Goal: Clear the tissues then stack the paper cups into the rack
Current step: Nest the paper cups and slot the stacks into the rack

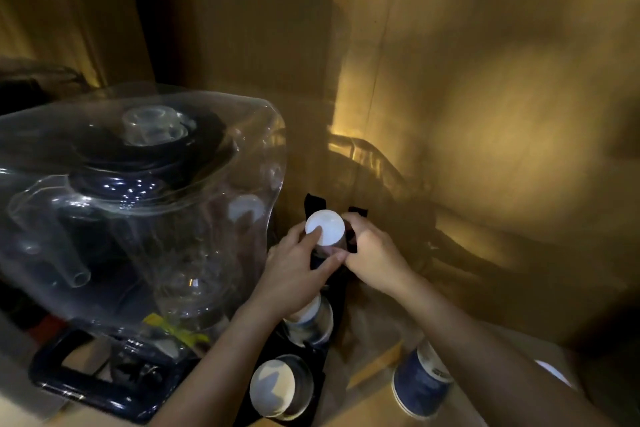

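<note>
Both hands hold an upturned paper cup (pixel 325 227), its white base facing me, at the far end of a black cup rack (pixel 351 246). My left hand (pixel 298 269) grips it from the left with a fingertip on the base. My right hand (pixel 372 253) closes on it from the right. Two more upturned cups sit in nearer rack slots, one (pixel 310 317) partly under my left wrist and one (pixel 275 386) at the front. A blue-and-white stack of cups (pixel 420 383) stands on the surface under my right forearm. No tissues are visible.
A large clear plastic water container (pixel 145 191) on a dark blue base (pixel 86 381) fills the left side, close beside the rack. A dim yellowish wall stands behind. A wire rack (pixel 367 156) shows faintly against the wall.
</note>
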`<action>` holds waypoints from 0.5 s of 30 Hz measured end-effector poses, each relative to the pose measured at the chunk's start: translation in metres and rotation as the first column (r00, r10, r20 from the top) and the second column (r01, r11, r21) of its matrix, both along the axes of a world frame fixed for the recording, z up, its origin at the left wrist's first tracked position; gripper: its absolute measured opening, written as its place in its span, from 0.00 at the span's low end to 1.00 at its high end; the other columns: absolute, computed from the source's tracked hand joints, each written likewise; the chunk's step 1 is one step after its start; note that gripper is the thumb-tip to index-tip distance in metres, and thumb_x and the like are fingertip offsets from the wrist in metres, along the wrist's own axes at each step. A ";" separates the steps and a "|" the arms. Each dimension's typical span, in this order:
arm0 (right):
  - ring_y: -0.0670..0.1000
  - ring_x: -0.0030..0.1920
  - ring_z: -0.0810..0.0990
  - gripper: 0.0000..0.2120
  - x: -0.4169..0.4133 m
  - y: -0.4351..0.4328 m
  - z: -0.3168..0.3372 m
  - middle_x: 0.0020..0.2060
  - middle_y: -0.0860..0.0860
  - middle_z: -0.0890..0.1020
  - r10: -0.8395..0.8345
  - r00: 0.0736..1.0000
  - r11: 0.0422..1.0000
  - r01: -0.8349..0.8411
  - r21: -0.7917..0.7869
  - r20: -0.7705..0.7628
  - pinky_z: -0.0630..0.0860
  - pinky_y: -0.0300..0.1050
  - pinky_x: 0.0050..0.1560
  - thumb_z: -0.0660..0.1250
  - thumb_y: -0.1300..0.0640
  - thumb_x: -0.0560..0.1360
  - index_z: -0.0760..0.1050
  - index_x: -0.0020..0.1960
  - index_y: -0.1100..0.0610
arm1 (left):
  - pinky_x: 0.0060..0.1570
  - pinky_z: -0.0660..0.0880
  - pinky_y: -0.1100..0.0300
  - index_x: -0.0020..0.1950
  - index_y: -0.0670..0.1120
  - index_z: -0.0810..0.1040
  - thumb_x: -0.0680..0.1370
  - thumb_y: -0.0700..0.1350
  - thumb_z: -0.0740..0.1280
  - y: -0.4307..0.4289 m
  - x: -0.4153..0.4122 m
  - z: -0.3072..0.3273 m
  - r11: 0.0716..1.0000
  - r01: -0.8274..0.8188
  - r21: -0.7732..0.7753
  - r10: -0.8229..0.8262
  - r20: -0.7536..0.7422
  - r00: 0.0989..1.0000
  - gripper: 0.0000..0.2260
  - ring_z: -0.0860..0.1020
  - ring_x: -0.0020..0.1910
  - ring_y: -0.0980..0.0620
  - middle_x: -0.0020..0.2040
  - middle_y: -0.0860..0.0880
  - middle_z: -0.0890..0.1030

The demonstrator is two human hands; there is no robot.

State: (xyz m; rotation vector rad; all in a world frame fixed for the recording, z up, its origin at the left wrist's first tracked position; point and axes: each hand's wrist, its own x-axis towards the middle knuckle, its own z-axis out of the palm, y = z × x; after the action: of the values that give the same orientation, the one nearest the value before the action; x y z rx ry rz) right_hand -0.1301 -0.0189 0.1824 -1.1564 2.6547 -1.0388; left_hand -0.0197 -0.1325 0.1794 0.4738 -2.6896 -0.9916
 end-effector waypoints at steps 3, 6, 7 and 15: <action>0.47 0.48 0.74 0.23 -0.003 0.013 0.009 0.57 0.51 0.77 0.022 1.000 0.999 -0.022 0.030 -0.002 0.72 0.44 0.46 0.68 0.46 0.72 0.68 0.63 0.51 | 0.68 0.60 0.49 0.71 0.52 0.66 0.75 0.61 0.60 0.001 0.002 0.000 1.000 0.009 -0.010 -0.009 0.006 1.000 0.26 0.63 0.70 0.47 0.73 0.49 0.63; 0.46 0.46 0.75 0.20 -0.011 0.038 0.021 0.53 0.51 0.80 -0.002 1.000 0.998 0.001 0.057 0.007 0.72 0.41 0.43 0.67 0.46 0.72 0.72 0.60 0.53 | 0.68 0.63 0.50 0.69 0.47 0.69 0.75 0.57 0.64 0.009 0.002 0.009 0.997 -0.047 -0.063 0.046 -0.025 0.999 0.25 0.64 0.69 0.45 0.71 0.45 0.66; 0.45 0.45 0.75 0.19 -0.013 0.048 0.024 0.52 0.51 0.81 -0.011 1.000 0.998 0.009 0.061 0.022 0.72 0.39 0.41 0.67 0.46 0.73 0.72 0.60 0.53 | 0.67 0.63 0.50 0.68 0.47 0.70 0.75 0.55 0.64 0.015 0.002 0.013 0.996 -0.075 -0.057 0.071 -0.060 0.996 0.24 0.64 0.69 0.45 0.71 0.44 0.67; 0.45 0.45 0.76 0.17 -0.017 0.127 0.000 0.44 0.46 0.77 -0.260 0.935 0.965 0.261 0.028 0.241 0.69 0.37 0.39 0.67 0.48 0.73 0.74 0.58 0.55 | 0.54 0.71 0.64 0.66 0.52 0.72 0.75 0.57 0.64 0.100 -0.008 0.014 0.929 0.117 0.351 -0.022 -0.262 0.965 0.21 0.72 0.59 0.58 0.61 0.55 0.75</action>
State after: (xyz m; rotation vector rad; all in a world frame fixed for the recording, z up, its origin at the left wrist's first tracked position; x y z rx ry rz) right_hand -0.1471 0.1077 0.1826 -0.6363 2.6525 -1.1415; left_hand -0.0273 -0.0328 0.1938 0.2905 -2.3136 -1.4756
